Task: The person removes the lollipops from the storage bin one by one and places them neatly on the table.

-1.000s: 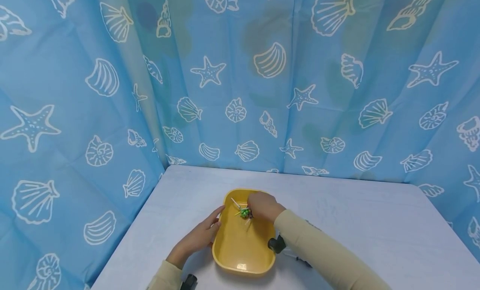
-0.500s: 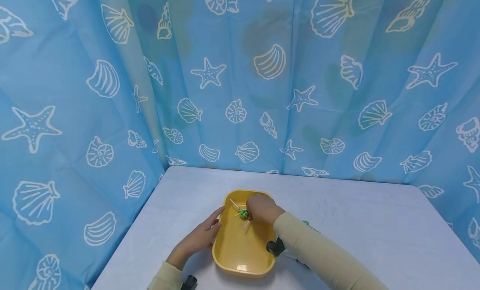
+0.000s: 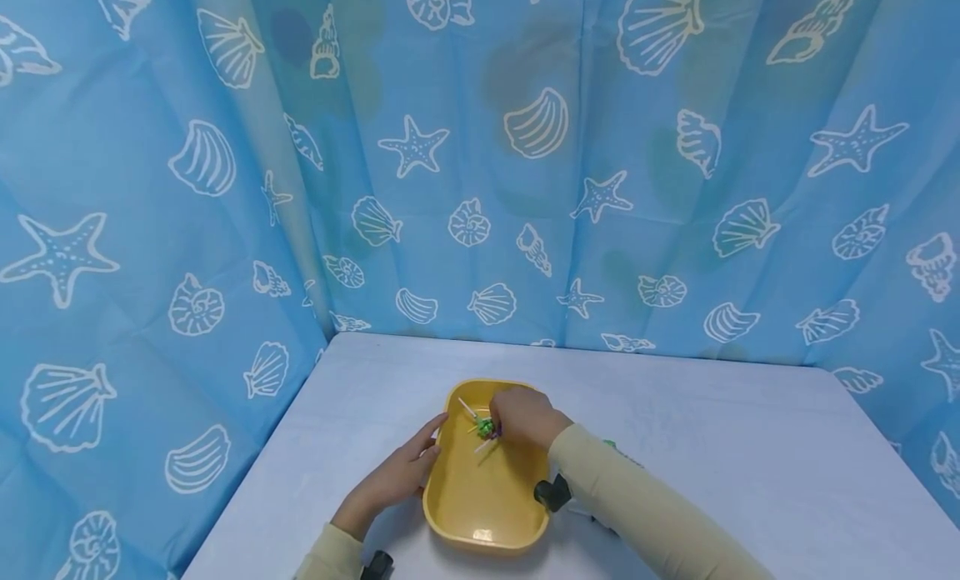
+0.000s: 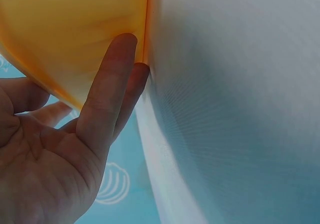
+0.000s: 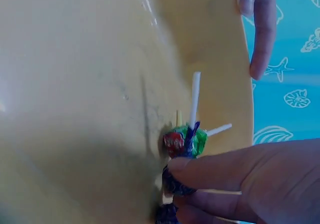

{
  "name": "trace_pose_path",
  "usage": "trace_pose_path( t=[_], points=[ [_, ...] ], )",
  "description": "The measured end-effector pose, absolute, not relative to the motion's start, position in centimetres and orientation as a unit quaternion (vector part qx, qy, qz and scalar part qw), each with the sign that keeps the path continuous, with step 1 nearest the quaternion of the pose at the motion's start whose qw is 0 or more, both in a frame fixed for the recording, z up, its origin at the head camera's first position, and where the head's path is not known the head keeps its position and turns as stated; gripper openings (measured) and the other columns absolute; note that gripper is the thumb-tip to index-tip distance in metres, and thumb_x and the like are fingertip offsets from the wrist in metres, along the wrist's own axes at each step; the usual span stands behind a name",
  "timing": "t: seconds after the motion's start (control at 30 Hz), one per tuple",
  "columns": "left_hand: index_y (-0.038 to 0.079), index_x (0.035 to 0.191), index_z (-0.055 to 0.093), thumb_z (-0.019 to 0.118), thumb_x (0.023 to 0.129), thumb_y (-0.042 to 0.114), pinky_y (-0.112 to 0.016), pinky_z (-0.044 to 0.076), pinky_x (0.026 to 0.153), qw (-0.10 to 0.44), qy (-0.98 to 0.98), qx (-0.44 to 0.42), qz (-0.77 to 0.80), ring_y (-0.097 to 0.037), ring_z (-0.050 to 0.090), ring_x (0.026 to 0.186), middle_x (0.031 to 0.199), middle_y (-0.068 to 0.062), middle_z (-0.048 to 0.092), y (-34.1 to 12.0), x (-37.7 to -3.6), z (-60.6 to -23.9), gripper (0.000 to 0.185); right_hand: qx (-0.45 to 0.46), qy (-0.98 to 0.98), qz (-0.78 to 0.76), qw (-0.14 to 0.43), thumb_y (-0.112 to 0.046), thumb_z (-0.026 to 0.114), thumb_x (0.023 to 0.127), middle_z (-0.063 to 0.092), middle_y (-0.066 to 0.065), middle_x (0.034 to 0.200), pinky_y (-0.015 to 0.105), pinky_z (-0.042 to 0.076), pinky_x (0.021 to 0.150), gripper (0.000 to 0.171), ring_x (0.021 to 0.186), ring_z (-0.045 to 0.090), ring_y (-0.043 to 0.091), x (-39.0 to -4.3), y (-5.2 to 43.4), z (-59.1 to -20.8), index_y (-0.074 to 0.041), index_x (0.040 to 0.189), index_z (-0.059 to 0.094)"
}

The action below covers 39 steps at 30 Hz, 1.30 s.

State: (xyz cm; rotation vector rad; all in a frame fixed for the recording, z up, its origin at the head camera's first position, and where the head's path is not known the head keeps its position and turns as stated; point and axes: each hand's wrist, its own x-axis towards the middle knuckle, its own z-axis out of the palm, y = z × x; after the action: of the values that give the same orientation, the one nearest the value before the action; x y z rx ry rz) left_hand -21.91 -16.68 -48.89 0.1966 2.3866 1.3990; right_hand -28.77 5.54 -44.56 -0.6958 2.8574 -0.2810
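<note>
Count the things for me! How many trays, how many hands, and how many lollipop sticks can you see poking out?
Yellow tray: 1
Hands: 2, the left hand touching the tray's side, the right hand on the lollipops
White sticks showing in the right wrist view: 2
Total: 5

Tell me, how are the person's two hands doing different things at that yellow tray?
The left hand stays outside the yellow tray, straight fingers pressed flat against its outer wall. The right hand reaches inside the tray, fingers curled round a cluster of wrapped lollipops with white sticks. So the left hand holds nothing, while the right hand holds the sweets. Both wear beige sleeves and work at the tray's far end.
</note>
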Motion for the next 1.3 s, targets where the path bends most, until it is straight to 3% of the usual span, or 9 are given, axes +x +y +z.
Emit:
trace_pose_path(
  t=[0.2,0.37,0.7,1.07,1.3],
  points=[
    [0.022,0.163,0.026,0.039,0.111,0.022,-0.041,0.059,0.069,0.185,0.848,0.067,0.492,-0.035,0.063,0.112,0.154,-0.033,0.036,-16.6,-21.9,-48.9,0.054,-0.238,0.962,-0.111,0.082,-0.002,0.075,0.086,0.063,-0.004,0.077,0.038,0.054,0.08,0.01,0.073,0.054,0.016,-28.6,5.7,-44.1,-0.011,0.084,0.074],
    [0.022,0.163,0.026,0.039,0.11,0.022,-0.041,0.06,0.07,0.187,0.844,0.067,0.498,-0.033,0.063,0.111,0.153,-0.033,0.036,-16.7,-21.8,-49.0,0.054,-0.228,0.96,-0.135,0.094,-0.01,0.078,0.087,0.062,-0.006,0.076,0.037,0.054,0.081,0.005,0.074,0.054,0.016,-28.8,5.9,-44.1,-0.012,0.086,0.075],
    [0.022,0.162,0.026,0.039,0.11,0.021,-0.039,0.058,0.066,0.182,0.849,0.068,0.492,-0.026,0.064,0.1,0.15,-0.031,0.041,-16.6,-22.0,-49.1,0.054,-0.224,0.957,-0.172,0.072,-0.019,0.078,0.089,0.065,-0.006,0.083,0.035,0.053,0.081,0.008,0.076,0.055,0.015,-28.7,7.2,-44.5,-0.016,0.095,0.075],
    [0.022,0.163,0.025,0.038,0.111,0.022,-0.04,0.059,0.067,0.186,0.845,0.068,0.497,-0.025,0.066,0.097,0.149,-0.03,0.043,-16.6,-21.9,-48.9,0.054,-0.223,0.955,-0.19,0.038,-0.019,0.077,0.088,0.07,-0.005,0.098,0.041,0.052,0.095,0.019,0.089,0.06,0.016,-27.9,8.4,-44.7,-0.014,0.107,0.076],
    [0.021,0.163,0.025,0.038,0.111,0.022,-0.041,0.059,0.068,0.186,0.841,0.075,0.503,-0.027,0.066,0.1,0.149,-0.031,0.042,-16.6,-22.0,-48.8,0.054,-0.216,0.945,-0.247,0.009,-0.015,0.079,0.085,0.064,-0.003,0.093,0.038,0.054,0.087,0.017,0.086,0.058,0.018,-27.4,9.4,-44.9,-0.014,0.102,0.075]
  ],
)
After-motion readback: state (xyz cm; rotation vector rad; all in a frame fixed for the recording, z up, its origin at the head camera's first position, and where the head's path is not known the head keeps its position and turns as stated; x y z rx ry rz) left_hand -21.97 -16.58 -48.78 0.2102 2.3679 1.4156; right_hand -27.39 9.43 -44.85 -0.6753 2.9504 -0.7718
